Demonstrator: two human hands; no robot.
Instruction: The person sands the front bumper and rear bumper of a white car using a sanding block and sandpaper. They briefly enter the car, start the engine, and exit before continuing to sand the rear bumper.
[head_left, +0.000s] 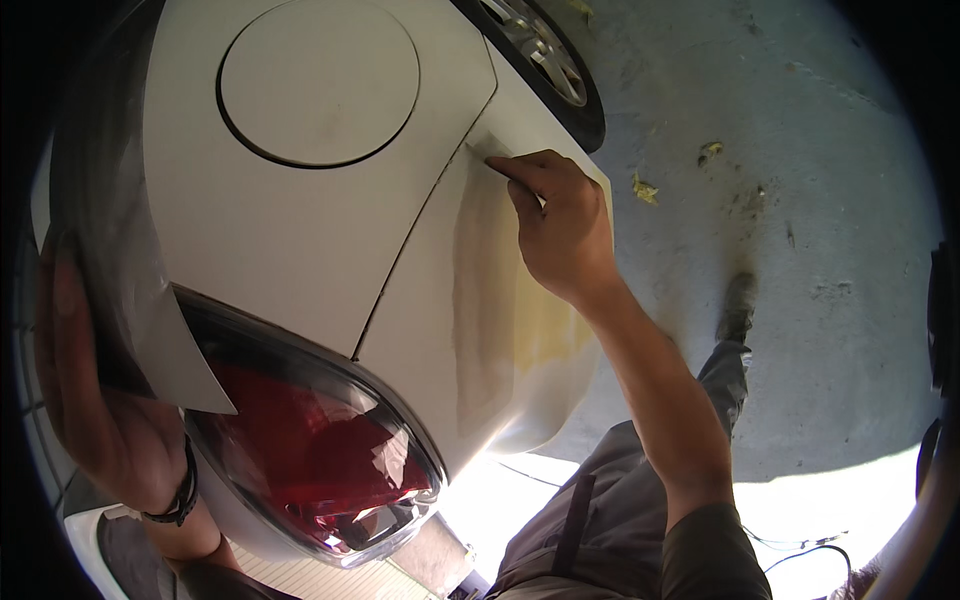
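A white car body panel (478, 330) bears a sanded patch (540, 330) with grey-brown and yellowish bands. My right hand (565, 225) is at the upper end of that patch, thumb and forefinger pinched together beside the panel seam. Something thin and greyish shows at the fingertips, too small to make out. Over at the left, my left hand (115, 420), with a dark band on its wrist, lies with fingers stretched out against the car's body. Shadow dims part of those fingers.
Below the seam sits a red tail light (320, 440). A round fuel flap (320, 85) is further up, with a wheel (545, 55) at the top. Dry leaves (645, 190) lie on the grey floor (820, 220). A dark hose or cable (815, 550) is at lower right.
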